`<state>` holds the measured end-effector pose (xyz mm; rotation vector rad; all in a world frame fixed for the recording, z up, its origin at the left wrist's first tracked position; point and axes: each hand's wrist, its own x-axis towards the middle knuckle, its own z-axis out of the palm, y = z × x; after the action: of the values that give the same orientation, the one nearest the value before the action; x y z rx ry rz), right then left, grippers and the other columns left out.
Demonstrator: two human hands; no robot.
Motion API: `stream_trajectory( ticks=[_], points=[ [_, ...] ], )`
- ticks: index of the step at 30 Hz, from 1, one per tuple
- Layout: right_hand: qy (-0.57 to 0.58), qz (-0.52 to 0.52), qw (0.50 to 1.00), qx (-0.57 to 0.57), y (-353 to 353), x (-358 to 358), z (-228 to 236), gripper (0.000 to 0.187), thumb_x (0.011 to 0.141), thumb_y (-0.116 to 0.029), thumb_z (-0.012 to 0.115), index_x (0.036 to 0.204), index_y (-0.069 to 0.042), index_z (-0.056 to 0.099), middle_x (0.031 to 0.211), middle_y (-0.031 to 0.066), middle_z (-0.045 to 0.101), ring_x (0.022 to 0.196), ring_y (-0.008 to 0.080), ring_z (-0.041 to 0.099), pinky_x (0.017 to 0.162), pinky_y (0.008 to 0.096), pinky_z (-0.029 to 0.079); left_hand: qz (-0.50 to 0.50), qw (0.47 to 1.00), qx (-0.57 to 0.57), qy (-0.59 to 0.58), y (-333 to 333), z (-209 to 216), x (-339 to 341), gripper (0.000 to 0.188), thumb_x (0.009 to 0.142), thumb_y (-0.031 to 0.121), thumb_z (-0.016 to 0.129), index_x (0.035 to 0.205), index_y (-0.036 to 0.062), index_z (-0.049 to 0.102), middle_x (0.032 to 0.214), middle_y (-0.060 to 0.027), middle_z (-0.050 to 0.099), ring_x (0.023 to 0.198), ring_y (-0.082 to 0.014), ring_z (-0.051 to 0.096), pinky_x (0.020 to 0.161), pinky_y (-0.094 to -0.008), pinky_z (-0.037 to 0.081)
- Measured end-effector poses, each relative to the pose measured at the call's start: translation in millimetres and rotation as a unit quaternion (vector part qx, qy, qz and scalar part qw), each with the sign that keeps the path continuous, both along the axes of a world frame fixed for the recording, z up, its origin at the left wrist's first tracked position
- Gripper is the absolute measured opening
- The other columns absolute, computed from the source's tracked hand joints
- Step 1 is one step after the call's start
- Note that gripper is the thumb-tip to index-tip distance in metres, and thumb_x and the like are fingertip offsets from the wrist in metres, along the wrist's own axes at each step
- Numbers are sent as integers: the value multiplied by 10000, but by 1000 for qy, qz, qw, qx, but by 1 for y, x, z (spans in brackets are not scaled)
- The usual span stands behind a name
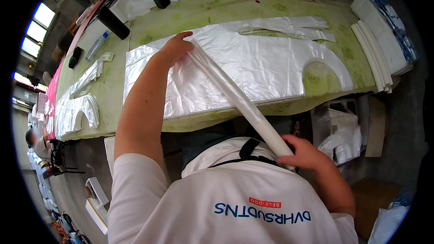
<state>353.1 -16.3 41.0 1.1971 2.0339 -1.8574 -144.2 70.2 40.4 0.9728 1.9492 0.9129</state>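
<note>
In the head view, a clear bottle (96, 46) and a black cylinder (113, 23) are lying beyond the left arm on the green tablecloth (275, 7), while white tubes (373, 58) are resting near its right edge. A flat plastic sheet (257, 68) is spreading beneath the work. The white roll (246, 102) is slanting between both hands: the right hand (304, 152) is gripping its near end, fingers wrapped round; the left hand (176, 49) is touching the far end, its exact grip impossible to tell.

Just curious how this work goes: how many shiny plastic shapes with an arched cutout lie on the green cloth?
2: the large shape in the middle, by the left hand, and the smaller-looking shape farther left. Others may lie hidden beneath.
</note>
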Motion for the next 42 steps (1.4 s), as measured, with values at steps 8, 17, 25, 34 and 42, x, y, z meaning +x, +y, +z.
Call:
stream_trajectory(
  ticks=[8,17,25,34,42],
  points=[
    [-172,-93,978,72,-65,142,-27,649,700,-53,864,1285,-58,582,1205,141,646,1096,264,642,947,381,523,-99,979,-26,179,1,1,-11,676,850,61,597,1507,143,462,1183,-159,628,1061,-267,616,933,-365,512],
    [-80,-233,964,98,-68,139,-27,571,739,-10,799,1259,-55,570,1145,99,635,1041,196,619,919,368,520,-9,913,217,347,-20,-22,-26,689,834,182,690,1481,113,463,1458,-217,465,1351,-415,451,1122,-456,397],
    [54,-77,937,335,30,41,13,571,735,-65,806,1265,-45,594,1163,147,659,1054,299,641,927,399,510,-361,829,131,407,-160,-14,109,977,754,454,830,1528,66,379,1595,-162,341,1504,-364,264,1249,-545,153],
    [-20,162,829,535,144,-90,22,536,811,-227,748,1308,-84,606,1155,163,620,1084,386,580,956,481,467,-388,811,192,394,-176,-21,94,826,733,239,815,1476,133,471,1555,-72,439,1469,-306,353,1231,-539,230],
    [-98,5,778,621,190,-134,-2,606,806,-254,745,1372,-111,583,1269,139,598,1200,371,546,1053,474,425,-316,826,197,423,-164,-29,118,680,763,46,644,1427,170,561,1408,-76,515,1376,-315,423,1200,-562,270]
  ],
)
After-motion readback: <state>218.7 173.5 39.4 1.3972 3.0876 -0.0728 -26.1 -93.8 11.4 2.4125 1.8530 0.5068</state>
